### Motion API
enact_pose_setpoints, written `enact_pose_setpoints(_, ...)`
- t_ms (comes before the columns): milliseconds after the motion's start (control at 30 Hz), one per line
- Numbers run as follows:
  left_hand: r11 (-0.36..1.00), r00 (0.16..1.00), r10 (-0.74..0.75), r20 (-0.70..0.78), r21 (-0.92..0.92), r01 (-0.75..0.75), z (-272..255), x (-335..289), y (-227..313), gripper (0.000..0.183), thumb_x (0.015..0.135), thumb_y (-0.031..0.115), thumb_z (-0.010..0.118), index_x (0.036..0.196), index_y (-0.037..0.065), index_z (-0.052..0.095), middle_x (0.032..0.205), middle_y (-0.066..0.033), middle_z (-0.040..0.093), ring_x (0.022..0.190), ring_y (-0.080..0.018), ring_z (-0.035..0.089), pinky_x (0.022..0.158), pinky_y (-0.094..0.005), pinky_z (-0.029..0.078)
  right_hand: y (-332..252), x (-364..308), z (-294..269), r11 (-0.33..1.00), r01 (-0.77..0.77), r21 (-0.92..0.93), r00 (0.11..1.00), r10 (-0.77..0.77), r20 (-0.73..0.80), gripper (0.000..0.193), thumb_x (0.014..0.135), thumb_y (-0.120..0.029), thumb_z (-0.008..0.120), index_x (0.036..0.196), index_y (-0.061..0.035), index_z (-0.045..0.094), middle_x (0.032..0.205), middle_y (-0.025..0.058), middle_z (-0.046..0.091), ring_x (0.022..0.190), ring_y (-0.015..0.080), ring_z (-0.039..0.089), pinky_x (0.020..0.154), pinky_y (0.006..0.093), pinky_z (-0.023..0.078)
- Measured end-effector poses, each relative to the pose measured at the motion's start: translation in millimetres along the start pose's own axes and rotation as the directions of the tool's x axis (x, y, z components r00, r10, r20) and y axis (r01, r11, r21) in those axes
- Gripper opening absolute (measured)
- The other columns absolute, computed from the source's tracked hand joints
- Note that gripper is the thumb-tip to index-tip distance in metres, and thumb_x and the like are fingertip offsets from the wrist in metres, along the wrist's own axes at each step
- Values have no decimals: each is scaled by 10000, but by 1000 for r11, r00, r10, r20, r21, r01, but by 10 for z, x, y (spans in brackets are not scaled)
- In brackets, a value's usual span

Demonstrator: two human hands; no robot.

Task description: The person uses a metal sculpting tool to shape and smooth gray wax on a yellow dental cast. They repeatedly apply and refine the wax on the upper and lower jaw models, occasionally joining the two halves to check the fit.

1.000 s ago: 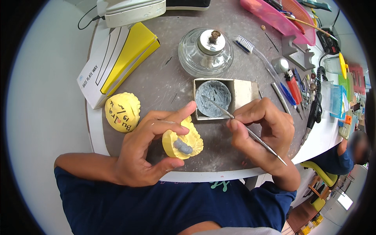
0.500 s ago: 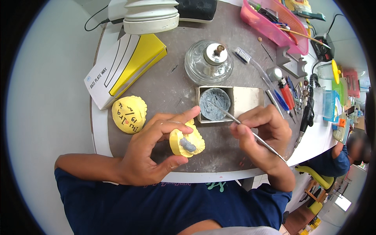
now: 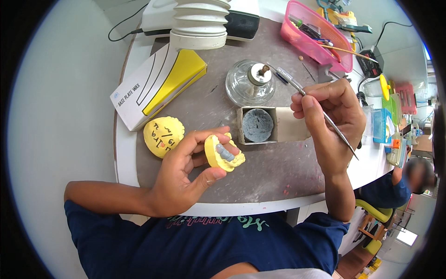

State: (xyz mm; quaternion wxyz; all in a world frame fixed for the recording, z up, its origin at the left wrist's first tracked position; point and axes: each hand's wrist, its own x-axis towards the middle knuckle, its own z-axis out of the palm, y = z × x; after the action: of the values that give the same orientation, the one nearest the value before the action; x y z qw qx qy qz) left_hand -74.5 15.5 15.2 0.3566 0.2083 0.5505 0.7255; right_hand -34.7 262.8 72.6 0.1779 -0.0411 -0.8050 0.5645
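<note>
My left hand (image 3: 183, 169) is closed around a yellow dental cast (image 3: 212, 153), thumb at its near side and fingers at its far side. Grey wax (image 3: 226, 152) covers part of its tooth row. In my right hand (image 3: 337, 114), a thin metal wax carver (image 3: 336, 127) is pinched between thumb and fingers. Its far tip is close to the wick of a glass spirit lamp (image 3: 246, 90); I cannot make out a flame. Between the hands lies an open cardboard box (image 3: 240, 126) holding a round cake of grey wax (image 3: 258, 124). Another yellow cast (image 3: 160, 135) lies left of my left hand.
A yellow and white wax carton (image 3: 158, 88) lies at the left. Behind stands a white ribbed tube (image 3: 200, 39). A pink basket (image 3: 320, 42) of tools sits at the far right, with a brush (image 3: 285, 76) near the lamp. Another person (image 3: 390, 183) sits farther right.
My right hand has moved up and away, taking the wax carver's tip from the grey wax cake to beside the lamp's wick. My left hand has tilted the cast slightly.
</note>
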Motion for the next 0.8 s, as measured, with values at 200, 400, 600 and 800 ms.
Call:
enact_pose_setpoints(200, 998, 1000, -4, 5, -61, 5, -22, -25, -34, 443, 921, 155, 670, 1249, 2, 414, 1226, -173, 576, 1379, -268, 379, 1138, -390, 314, -55, -344, 109, 981, 139, 136, 990, -132, -54, 195, 911, 14, 587, 1090, 65, 529, 932, 162, 666, 908, 212, 686, 774, 296, 557)
enact_pose_setpoints(400, 998, 1000, -18, 8, -60, 19, -15, -21, -16, 480, 886, 145, 715, 1240, -2, 426, 1350, -194, 503, 1256, -213, 513, 1085, -352, 402, 120, -637, 400, 923, 286, 258, 940, -322, 110, 209, 784, 90, 674, 955, 60, 557, 848, 201, 637, 794, 273, 701, 842, 473, 579)
enact_pose_setpoints(600, 1000, 1000, 14, 9, 4, -14, -31, -29, -39, 474, 873, 112, 724, 1237, -2, 441, 1390, -198, 463, 1222, -206, 540, 1080, -350, 414, 192, -680, 488, 917, 276, 287, 945, -314, 92, 163, 780, 107, 647, 897, 49, 550, 801, 172, 632, 763, 258, 700, 855, 489, 574)
enact_pose_setpoints(800, 997, 997, 80, 11, 5, -80, -24, -11, -79, 465, 870, 101, 723, 1232, 2, 447, 1388, -207, 459, 1213, -201, 548, 1073, -348, 421, 189, -679, 490, 931, 251, 266, 952, -286, 103, 154, 779, 101, 661, 872, 40, 555, 773, 163, 633, 774, 264, 704, 855, 472, 575)
